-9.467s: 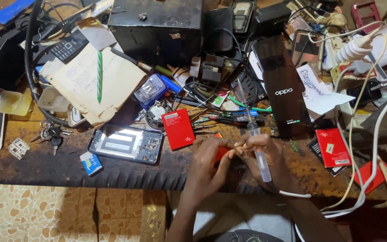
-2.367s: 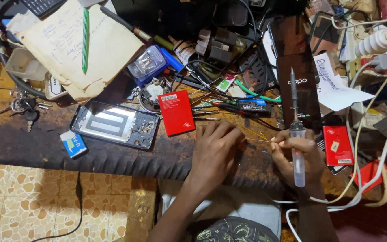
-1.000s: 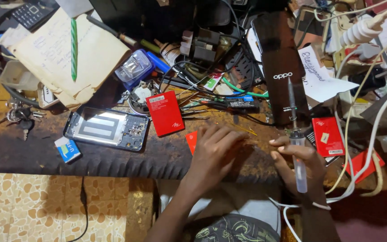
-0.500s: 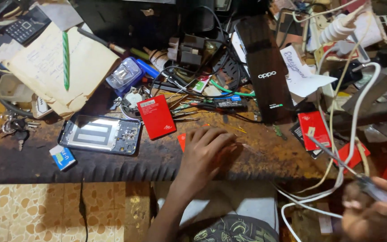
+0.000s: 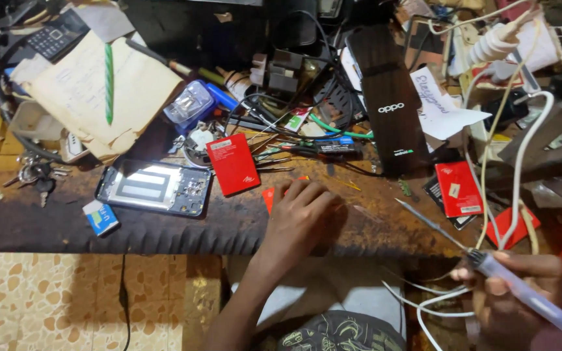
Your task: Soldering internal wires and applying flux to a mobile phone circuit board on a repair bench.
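Cluttered wooden workbench (image 5: 47, 227), dark and scorched along the near edge, tiled floor below at the left.

Left hand (image 5: 297, 218) lies palm-down on the bench near its front edge, fingers bent, pressing on a small red card (image 5: 269, 197) that sticks out at the hand's left; can't tell if anything else is under the palm. Right hand (image 5: 512, 296) is off the bench at near right, closed around a soldering iron (image 5: 482, 260). The iron's thin tip points up-left toward the bench and stays clear of the left hand. White cable (image 5: 521, 162) runs from that hand up to the far right.

Just left of the left hand: red flat battery (image 5: 232, 164); further left an opened phone (image 5: 154, 188), back off, internals showing. Small blue-and-white box (image 5: 101, 218) sits at the near edge beside the phone. Keys (image 5: 34, 175) far left.

Containers: clear plastic box (image 5: 190, 104) with blue trim, far-centre, contents hard to make out, possibly small parts. Tall black phone box (image 5: 388, 104) lies closed, right of centre. Another red battery (image 5: 458, 188) just right of it. Manila paper stack (image 5: 92, 91) with a green pen (image 5: 108, 81) on top, far left.
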